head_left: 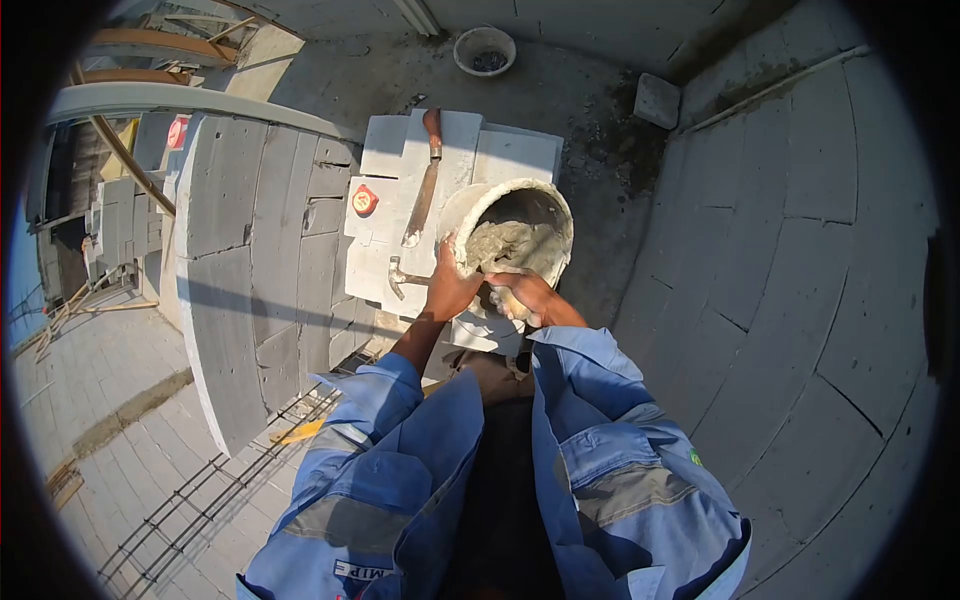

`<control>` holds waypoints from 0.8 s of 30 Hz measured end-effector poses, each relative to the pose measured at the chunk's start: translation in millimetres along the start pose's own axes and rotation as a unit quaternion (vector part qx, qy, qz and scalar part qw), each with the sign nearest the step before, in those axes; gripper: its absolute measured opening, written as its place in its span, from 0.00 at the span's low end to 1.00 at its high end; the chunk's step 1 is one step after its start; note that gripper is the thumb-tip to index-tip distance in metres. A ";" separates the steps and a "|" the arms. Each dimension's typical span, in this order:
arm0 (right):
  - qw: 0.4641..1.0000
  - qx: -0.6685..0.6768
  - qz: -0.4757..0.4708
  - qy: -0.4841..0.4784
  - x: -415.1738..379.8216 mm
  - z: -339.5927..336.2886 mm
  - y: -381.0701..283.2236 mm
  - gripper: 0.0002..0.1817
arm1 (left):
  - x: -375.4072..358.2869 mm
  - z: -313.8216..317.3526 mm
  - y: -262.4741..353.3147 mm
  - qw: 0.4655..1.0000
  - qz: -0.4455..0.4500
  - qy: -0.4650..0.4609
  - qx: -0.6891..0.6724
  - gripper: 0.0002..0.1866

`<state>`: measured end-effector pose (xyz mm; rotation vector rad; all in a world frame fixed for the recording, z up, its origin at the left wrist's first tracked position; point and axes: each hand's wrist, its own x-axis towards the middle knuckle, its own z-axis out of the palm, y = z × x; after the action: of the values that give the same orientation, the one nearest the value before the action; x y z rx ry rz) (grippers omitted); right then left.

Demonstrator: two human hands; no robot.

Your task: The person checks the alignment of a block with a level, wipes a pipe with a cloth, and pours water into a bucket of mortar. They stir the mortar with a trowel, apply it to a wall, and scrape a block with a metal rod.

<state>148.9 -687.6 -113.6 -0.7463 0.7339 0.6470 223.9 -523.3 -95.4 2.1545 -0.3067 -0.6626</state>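
Note:
A white bucket [568,222] tilts toward me on the stacked pale blocks [386,146], with wet grey mortar [515,243] inside. At the bucket's near left rim is my left hand [455,285], its fingers bent round the edge. My right hand [525,295] is at the near rim, smeared with mortar, its fingers curled; what they hold, if anything, cannot be made out. Left of the bucket lie a saw-like blade with a brown handle [432,130], a red tape measure [364,200] and a hammer [397,277].
A second bucket [485,52] stands on the floor at the back, and a loose block [657,101] lies near the corner. Block walls rise at the left [270,220] and right [760,280]. Steel rebar [215,480] lies at the lower left.

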 end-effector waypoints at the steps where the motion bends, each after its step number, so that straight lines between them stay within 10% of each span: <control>1: 0.999 -0.032 -0.009 -0.002 -9.3 -3.5 -15.8 0.20 | -0.7 -1.7 1.2 1.000 -0.008 -0.009 0.006 0.46; 4: 0.984 -0.172 -0.035 0.011 -30.2 -25.5 -46.4 0.20 | -0.5 -4.8 0.7 1.000 -0.008 -0.006 0.015 0.46; 6: 0.674 -0.675 -0.240 0.182 -33.7 -42.5 -44.0 0.20 | -0.8 -5.3 -0.6 1.000 -0.020 -0.007 0.022 0.47; 9: 0.627 -0.696 -0.268 0.225 -28.6 -41.2 -51.8 0.16 | 1.4 -9.4 -2.2 1.000 -0.021 -0.015 0.001 0.46; 24: 0.652 -0.729 -0.131 0.160 -29.8 -2.8 12.3 0.13 | 0.3 -3.7 -6.9 0.998 -0.015 0.030 0.045 0.46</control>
<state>121.7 -690.4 -96.5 -2.4840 0.2384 0.7725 226.1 -516.7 -99.0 2.2641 -0.2767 -0.6112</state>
